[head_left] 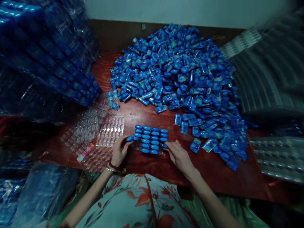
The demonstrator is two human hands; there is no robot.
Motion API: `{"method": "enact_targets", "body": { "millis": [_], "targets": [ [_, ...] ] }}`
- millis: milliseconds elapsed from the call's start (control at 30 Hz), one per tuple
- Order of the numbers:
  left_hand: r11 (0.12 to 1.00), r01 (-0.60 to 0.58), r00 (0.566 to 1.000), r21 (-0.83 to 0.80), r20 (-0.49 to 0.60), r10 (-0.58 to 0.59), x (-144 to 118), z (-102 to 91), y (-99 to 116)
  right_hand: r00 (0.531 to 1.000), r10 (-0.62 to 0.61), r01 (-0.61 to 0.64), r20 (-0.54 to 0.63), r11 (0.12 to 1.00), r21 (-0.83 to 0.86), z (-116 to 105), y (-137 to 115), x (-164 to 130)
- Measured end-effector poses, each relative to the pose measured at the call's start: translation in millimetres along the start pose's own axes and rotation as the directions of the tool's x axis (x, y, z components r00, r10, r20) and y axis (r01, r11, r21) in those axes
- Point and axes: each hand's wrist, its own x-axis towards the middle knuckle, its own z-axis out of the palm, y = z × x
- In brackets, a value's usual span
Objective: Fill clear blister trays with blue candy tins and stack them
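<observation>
Resting on the surface (pixel 147 164): left hand (pixel 119 151) pinching a blue capsule (pixel 129 138); right hand (pixel 178 155), fingers spread, touching the filled tray (pixel 151 139).

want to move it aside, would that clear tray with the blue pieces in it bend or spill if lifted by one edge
The clear tray looks like thin plastic, so it would probably flex. The blue pieces sit in shallow pockets and might slide out if tilted. It is probably light, so both hands seem safer.

I sit at a dark red wooden table (pixel 147 164) pushed against a pale wall (pixel 180 12) with a brown baseboard (pixel 114 34), the room dimly lit.
</observation>
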Motion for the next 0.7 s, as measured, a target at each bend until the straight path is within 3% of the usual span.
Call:
{"method": "enact_targets", "body": {
  "millis": [67, 167, 233, 367, 500, 567, 700],
  "targets": [
    [0.976, -0.178, 0.974, 0.123, 0.162, 0.157, 4, -1.9, -6, 0.997, 0.005, 0.005, 0.074, 0.991, -0.134, -2, -3, 1],
    [0.857, -0.443, 0.863, 0.264, 0.386, 0.327, 12, -7.9, -7, 0.969, 0.020, 0.061, 0.247, 0.947, -0.316, -8, -10, 9],
    [0.764, -0.554, 0.791, 0.331, 0.494, 0.360, 17, -11.8, -2, 0.930, 0.045, 0.110, 0.365, 0.913, -0.392, -13, -17, 18],
    [0.627, -0.628, 0.698, 0.460, 0.690, 0.193, 26, -15.5, 18, 0.862, 0.066, 0.188, 0.503, 0.879, -0.437, -22, -28, 36],
    [0.492, -0.702, 0.584, 0.514, 0.812, -0.014, 34, -8.5, 36, 0.853, 0.008, 0.253, 0.522, 0.869, -0.426, -23, -22, 41],
    [0.446, -0.717, 0.571, 0.536, 0.818, -0.066, 36, -3.9, 38, 0.879, -0.023, 0.260, 0.476, 0.861, -0.436, -18, -15, 36],
    [0.444, -0.688, 0.623, 0.575, 0.781, -0.045, 35, -6.1, 33, 0.958, -0.156, 0.251, 0.239, 0.857, -0.450, -6, 1, 15]
  ]
}}
